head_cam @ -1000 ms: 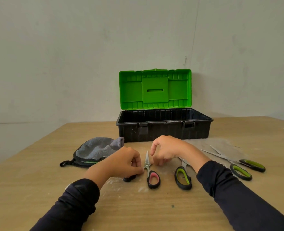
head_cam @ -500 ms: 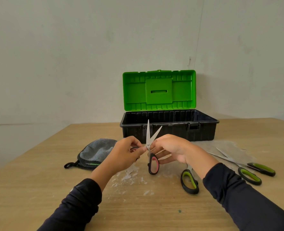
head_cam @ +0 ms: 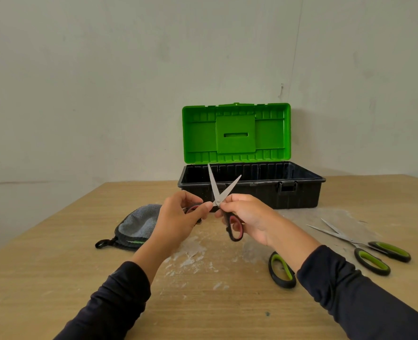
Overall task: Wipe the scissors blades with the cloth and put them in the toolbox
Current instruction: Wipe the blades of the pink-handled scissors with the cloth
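While the grey cloth (head_cam: 139, 225) lies untouched on the counter (head_cam: 55, 278) at about nine o'clock from the hands, a person holds the pink-handled scissors (head_cam: 223, 204) up with both hands, blades spread in a V and pointing toward twelve o'clock. The left hand (head_cam: 181, 217) has its fingers curled round one handle loop, mostly hidden behind them; the right hand (head_cam: 248, 214) pinches near the pivot and curls over the other black-and-pink loop. By the look of it, the work stands at the opening step: the blades are parted, not yet wiped. The next move would call for freeing one hand to fetch the cloth, then drawing it along each thin steel blade away from the edge. The toolbox (head_cam: 252, 192), ribbed black plastic with a glossy green lid raised upright, waits open at twelve o'clock. Two green-handled scissors rest on the counter, one pair (head_cam: 282, 269) at five o'clock partly behind the right sleeve, the other (head_cam: 364, 251) at four o'clock with long blades open. White powdery smears (head_cam: 193, 256) mark the pale wood-grain surface; the cloth looks soft, looped and dark-edged.
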`<control>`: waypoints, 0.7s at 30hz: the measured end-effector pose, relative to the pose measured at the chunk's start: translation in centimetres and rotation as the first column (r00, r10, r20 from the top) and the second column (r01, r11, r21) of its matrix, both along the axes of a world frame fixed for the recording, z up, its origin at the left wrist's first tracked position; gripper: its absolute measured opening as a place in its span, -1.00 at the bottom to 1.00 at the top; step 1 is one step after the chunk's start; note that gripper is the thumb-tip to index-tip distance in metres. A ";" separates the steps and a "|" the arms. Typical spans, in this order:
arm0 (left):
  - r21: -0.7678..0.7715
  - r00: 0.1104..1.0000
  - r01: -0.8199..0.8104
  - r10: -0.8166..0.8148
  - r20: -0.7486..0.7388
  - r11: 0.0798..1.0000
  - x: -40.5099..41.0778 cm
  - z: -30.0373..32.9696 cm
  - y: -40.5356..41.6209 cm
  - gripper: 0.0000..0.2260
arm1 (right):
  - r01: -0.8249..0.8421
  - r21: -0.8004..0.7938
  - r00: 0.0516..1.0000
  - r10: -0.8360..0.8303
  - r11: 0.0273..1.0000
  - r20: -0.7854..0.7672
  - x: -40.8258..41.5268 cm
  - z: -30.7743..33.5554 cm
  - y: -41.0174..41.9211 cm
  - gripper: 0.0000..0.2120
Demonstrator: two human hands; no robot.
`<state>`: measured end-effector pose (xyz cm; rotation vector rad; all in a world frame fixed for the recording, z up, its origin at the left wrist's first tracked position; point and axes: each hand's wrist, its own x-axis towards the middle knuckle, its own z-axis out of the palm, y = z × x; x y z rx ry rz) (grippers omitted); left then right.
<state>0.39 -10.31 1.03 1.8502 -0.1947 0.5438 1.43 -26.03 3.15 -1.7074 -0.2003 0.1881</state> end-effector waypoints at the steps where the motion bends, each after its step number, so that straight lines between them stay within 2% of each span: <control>1: -0.008 1.000 -0.003 0.003 -0.002 1.000 0.0 0.0 0.0 -0.78 | 0.009 -0.003 1.000 -0.009 1.000 0.019 0.0 0.0 0.0 -0.90; 4: -0.044 0.999 0.023 -0.024 -0.024 0.999 -0.1 0.5 0.3 -0.77 | 0.043 -0.002 0.997 -0.043 0.999 0.063 -0.1 0.3 -0.2 -0.89; 8: -0.031 0.987 0.150 -0.151 -0.048 0.988 -0.3 1.5 1.3 -0.83 | 0.062 -0.032 0.987 -0.057 0.998 0.150 -0.4 0.8 -0.7 -0.94; 11: -0.032 0.981 0.185 -0.186 -0.050 0.982 -0.3 1.8 2.0 -0.77 | 0.050 -0.015 0.977 -0.046 0.999 0.210 -0.4 0.7 -0.3 -0.96; 15: -0.095 0.954 0.282 -0.289 -0.077 0.955 -0.3 2.3 3.4 -0.73 | 0.128 0.018 0.967 -0.129 0.992 0.221 -0.1 1.0 0.4 -0.92; 17: -0.126 0.948 0.274 -0.290 -0.134 0.953 0.1 2.4 4.8 -0.73 | 0.150 0.003 0.968 -0.147 0.989 0.202 0.4 1.5 0.3 -0.85; 18: -0.105 0.957 0.221 -0.237 -0.167 0.970 0.3 2.2 5.5 -0.76 | 0.155 -0.018 0.971 -0.149 0.988 0.185 0.6 1.8 0.2 -0.84; 19: -0.014 0.972 0.139 -0.139 -0.192 0.990 0.7 1.7 6.1 -0.80 | 0.159 -0.046 0.974 -0.149 0.986 0.170 1.0 1.9 0.2 -0.86; 20: 0.166 0.983 0.043 -0.012 -0.186 0.985 1.2 1.1 6.7 -0.84 | 0.164 -0.078 0.976 -0.150 0.983 0.160 1.4 1.8 0.2 -0.87; 21: 0.376 0.985 -0.045 0.104 -0.137 0.925 1.6 0.4 7.1 -0.89 | 0.172 -0.112 0.976 -0.154 0.979 0.157 1.8 1.7 0.2 -0.87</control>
